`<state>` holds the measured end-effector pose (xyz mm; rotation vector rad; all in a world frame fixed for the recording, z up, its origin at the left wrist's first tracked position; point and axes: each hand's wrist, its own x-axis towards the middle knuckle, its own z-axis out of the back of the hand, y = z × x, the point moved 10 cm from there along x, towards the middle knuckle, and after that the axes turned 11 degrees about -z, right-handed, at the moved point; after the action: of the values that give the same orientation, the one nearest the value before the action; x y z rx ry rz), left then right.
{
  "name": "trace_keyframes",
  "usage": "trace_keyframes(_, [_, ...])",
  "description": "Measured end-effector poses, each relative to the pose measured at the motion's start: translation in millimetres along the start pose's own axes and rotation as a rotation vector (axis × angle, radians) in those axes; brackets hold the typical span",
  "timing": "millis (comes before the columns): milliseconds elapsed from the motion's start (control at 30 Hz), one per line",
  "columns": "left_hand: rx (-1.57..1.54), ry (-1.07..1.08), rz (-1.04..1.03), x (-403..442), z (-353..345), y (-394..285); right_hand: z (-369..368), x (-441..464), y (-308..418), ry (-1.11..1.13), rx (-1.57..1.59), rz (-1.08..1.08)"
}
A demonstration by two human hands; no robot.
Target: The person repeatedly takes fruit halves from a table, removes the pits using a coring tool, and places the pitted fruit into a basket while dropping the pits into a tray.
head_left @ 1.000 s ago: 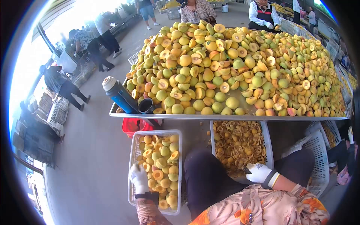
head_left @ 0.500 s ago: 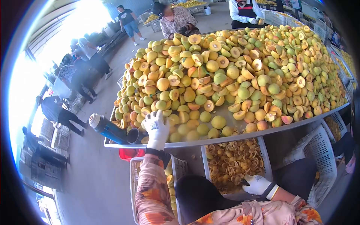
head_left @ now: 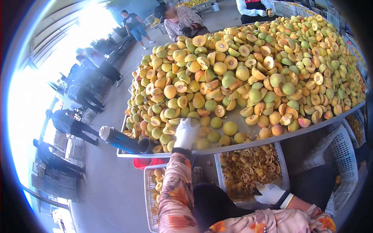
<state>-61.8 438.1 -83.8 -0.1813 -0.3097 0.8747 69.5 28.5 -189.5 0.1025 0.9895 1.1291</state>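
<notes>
My left hand (head_left: 187, 134), in a white glove, lies among the fruit at the near edge of a metal-rimmed table (head_left: 248, 144). Its fingers stretch forward and look open, partly blurred against yellow-green peaches. A large heap of peaches (head_left: 243, 73), many cut in half with the stone cavity showing, covers the table. Lower down, my right hand (head_left: 269, 193), also gloved, is closed on a small black object (head_left: 256, 191) that pokes out at the fingers; its kind is unclear. That hand rests over a crate (head_left: 285, 171) filled with brownish peach scraps (head_left: 250, 167).
A blue thermos (head_left: 118, 139) and a dark cup (head_left: 146, 146) lie at the table's left corner. Beneath are a red container (head_left: 144, 163) and a crate of peach halves (head_left: 149, 194). White baskets (head_left: 342, 171) stand right. Co-workers (head_left: 182, 23) work across the table; others stand left.
My left hand has moved right along the table's near edge, and peaches beside it have shifted. The right hand stays over the scrap crate. The camera view has shifted slightly.
</notes>
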Motion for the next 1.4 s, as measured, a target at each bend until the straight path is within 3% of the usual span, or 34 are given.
trace_keyframes(233, [0.192, 0.121, 0.065, -2, -4, -12, -11, 6, -1, 0.087, -0.041, 0.011])
trace_keyframes(500, [0.032, 0.059, 0.084, -4, -14, 2, -9, 5, 4, 0.051, -0.041, 0.069])
trace_keyframes(633, [-0.205, -0.129, -0.009, -20, 14, 4, -7, 8, 8, 0.042, -0.039, 0.086])
trace_keyframes(800, [-0.534, -0.196, -0.042, -41, 66, 11, -4, 21, 12, 0.038, 0.021, 0.1])
trace_keyframes(867, [-1.137, -0.222, 0.127, -53, 80, 27, -1, 22, 17, 0.039, -0.002, 0.084])
trace_keyframes(900, [-1.235, -0.266, 0.055, -53, 90, 40, 1, 25, 20, 0.061, -0.008, 0.073])
trace_keyframes(1033, [-0.908, -0.47, 0.045, -56, 136, 100, -4, 40, 16, 0.086, 0.046, 0.052])
trace_keyframes(1067, [-0.651, -0.485, 0.101, -56, 154, 116, -11, 47, 5, 0.138, 0.016, -0.031])
trace_keyframes(1133, [-0.266, -0.543, 0.121, -52, 183, 151, -1, 50, 14, 0.081, 0.089, 0.024])
trace_keyframes(1167, [-0.246, -0.575, 0.135, -47, 184, 187, -4, 54, 9, 0.05, 0.082, 0.005])
trace_keyframes(1200, [-0.099, -0.567, 0.151, -42, 192, 205, -6, 62, 7, -0.01, 0.095, 0.124])
trace_keyframes(1267, [0.102, -0.489, 0.265, -31, 195, 244, -6, 69, 5, 0.016, 0.184, 0.099])
trace_keyframes(1400, [0.302, -0.346, 0.408, -5, 196, 284, -13, 83, -7, 0.092, 0.05, 0.042])
